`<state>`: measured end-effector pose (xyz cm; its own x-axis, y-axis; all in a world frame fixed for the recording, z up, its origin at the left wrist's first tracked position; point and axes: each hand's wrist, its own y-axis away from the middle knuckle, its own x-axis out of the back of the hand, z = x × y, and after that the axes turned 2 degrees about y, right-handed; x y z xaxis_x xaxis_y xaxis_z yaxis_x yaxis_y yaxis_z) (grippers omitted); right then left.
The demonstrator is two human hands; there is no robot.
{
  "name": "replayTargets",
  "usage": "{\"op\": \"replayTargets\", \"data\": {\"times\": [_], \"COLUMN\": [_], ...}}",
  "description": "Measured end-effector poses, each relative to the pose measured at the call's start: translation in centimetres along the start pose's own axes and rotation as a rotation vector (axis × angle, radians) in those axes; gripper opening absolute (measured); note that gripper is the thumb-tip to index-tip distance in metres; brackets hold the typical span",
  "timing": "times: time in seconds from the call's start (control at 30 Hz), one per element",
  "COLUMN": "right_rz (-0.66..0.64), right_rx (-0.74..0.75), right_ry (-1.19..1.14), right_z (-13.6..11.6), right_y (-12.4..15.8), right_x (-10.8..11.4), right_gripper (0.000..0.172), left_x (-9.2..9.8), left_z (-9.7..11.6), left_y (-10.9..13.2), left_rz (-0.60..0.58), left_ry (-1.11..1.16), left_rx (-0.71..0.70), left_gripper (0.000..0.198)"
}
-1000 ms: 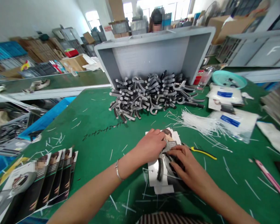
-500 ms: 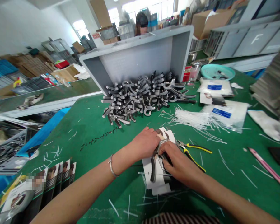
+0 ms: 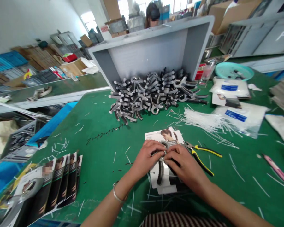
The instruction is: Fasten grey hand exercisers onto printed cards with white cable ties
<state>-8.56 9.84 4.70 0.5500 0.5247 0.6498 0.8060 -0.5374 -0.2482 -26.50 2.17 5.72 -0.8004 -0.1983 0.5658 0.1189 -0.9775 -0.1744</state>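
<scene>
Side by side over a printed card (image 3: 153, 136), my two hands meet at a grey and black hand grip strengthener (image 3: 160, 172) that lies on it. My left hand (image 3: 148, 157) has its thumb and fingers closed at the grip's top end. Opposite it, my right hand (image 3: 185, 161) pinches at the same spot, fingertips nearly touching the left ones. Anything thin between the fingertips is too small to make out. More card shows beneath this one. Just right of the cards lie yellow and black pliers (image 3: 209, 152).
A tipped grey crate (image 3: 149, 50) stands behind a heap of hand grips (image 3: 146, 97). White cable ties (image 3: 203, 121) lie right, near plastic bags (image 3: 243, 118). Carded grips (image 3: 54, 186) overlap at left. A pink knife-like tool (image 3: 278, 171) is far right. A person (image 3: 153, 15) sits beyond.
My left hand has drawn back from the card's upper part, uncovering its printed picture, and now pinches beside the right fingertips. The view has shifted slightly.
</scene>
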Motion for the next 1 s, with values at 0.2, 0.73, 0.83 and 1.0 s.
{"op": "replayTargets", "data": {"times": [0.2, 0.73, 0.83, 1.0], "right_rz": [0.04, -0.023, -0.032, -0.037], "right_rx": [-0.014, -0.058, -0.064, -0.048], "right_ry": [0.009, 0.028, 0.025, 0.034], "right_z": [-0.1, 0.4, 0.5, 0.4], "right_y": [0.0, -0.4, -0.7, -0.8], "right_x": [0.1, 0.1, 0.2, 0.5], "right_gripper": [0.006, 0.008, 0.009, 0.011], "left_x": [-1.2, -1.0, -0.9, -0.7], "left_z": [-0.7, -0.8, -0.7, -0.5], "left_y": [1.0, 0.9, 0.9, 0.8], "left_rz": [0.143, 0.151, 0.137, 0.133], "left_ry": [0.119, 0.191, 0.194, 0.186], "left_rx": [0.01, 0.067, 0.065, 0.078], "left_gripper": [0.01, 0.011, 0.011, 0.01]}}
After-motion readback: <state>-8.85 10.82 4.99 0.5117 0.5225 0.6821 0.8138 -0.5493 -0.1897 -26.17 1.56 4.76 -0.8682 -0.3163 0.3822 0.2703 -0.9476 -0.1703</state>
